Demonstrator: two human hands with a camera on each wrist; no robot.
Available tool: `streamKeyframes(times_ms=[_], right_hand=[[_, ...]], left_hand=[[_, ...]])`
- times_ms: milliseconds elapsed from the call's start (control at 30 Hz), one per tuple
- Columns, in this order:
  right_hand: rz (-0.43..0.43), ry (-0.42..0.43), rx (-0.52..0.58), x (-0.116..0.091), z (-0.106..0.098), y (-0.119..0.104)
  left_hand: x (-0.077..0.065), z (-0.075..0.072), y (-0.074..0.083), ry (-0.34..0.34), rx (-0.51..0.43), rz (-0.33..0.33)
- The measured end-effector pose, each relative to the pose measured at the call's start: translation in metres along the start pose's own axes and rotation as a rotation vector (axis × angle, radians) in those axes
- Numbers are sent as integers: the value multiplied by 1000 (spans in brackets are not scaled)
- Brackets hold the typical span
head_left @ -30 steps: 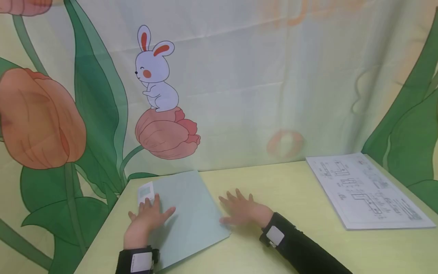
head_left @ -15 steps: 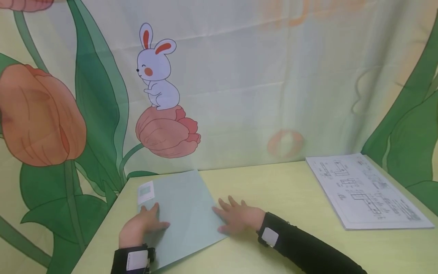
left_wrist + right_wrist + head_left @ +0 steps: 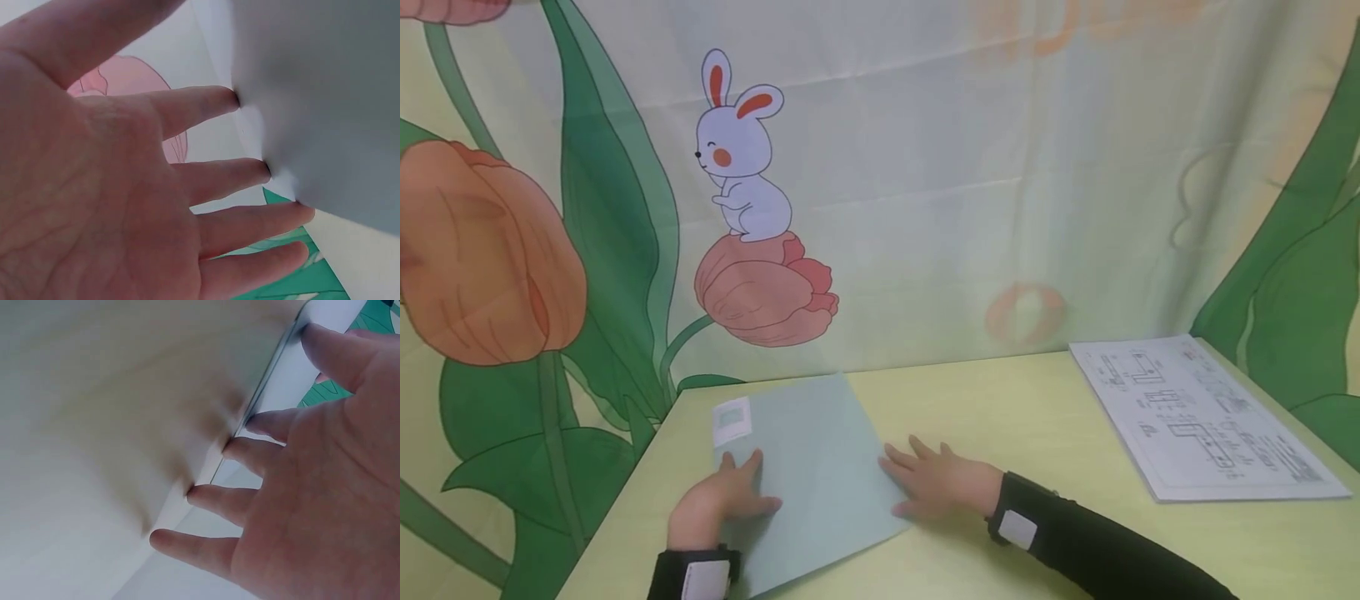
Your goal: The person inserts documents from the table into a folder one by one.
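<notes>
A flat, pale blue-green sheet, perhaps a folder or booklet cover, lies on the table with a white label at its upper left corner. Its lower edge slants up toward the right. My left hand rests on its left side with thumb and fingers spread, and the left wrist view shows fingertips touching a pale surface. On the opposite side, my right hand has straight, spread fingers against the sheet's right edge. In the right wrist view, fingertips touch along a thin edge line.
A stack of white paper printed with line drawings lies at the right of the yellow table. Behind the table hangs a cloth backdrop with tulips and a rabbit. Both wrists wear dark bands over black sleeves.
My left hand has drawn back toward me, off the label. My right hand has come against the sheet's right edge. In the last half second, sheet and both hands have shifted slightly right.
</notes>
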State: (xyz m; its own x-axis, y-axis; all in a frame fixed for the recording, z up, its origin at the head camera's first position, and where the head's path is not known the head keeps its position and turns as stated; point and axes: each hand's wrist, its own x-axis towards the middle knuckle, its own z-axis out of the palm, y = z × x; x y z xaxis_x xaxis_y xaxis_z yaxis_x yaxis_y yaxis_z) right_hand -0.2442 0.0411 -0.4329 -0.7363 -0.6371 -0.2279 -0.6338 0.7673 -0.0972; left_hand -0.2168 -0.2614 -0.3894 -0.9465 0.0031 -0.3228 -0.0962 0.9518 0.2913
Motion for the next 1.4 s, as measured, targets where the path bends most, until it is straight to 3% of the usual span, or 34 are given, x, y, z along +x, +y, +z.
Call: streamKeyframes(times_ms=[200, 467, 700, 1033, 1400], right_hand=[[-7, 14, 9, -25, 9, 19], [51, 24, 84, -69, 9, 45], [63, 58, 131, -102, 9, 67], [111, 62, 168, -130, 11, 92], [122, 102, 196, -154, 22, 108]], left_hand=[[-1, 10, 23, 12, 32, 53], [5, 28, 61, 56, 125, 130], [9, 48, 89, 131, 181, 239], [15, 67, 115, 196, 198, 375], [12, 74, 141, 205, 251, 429]])
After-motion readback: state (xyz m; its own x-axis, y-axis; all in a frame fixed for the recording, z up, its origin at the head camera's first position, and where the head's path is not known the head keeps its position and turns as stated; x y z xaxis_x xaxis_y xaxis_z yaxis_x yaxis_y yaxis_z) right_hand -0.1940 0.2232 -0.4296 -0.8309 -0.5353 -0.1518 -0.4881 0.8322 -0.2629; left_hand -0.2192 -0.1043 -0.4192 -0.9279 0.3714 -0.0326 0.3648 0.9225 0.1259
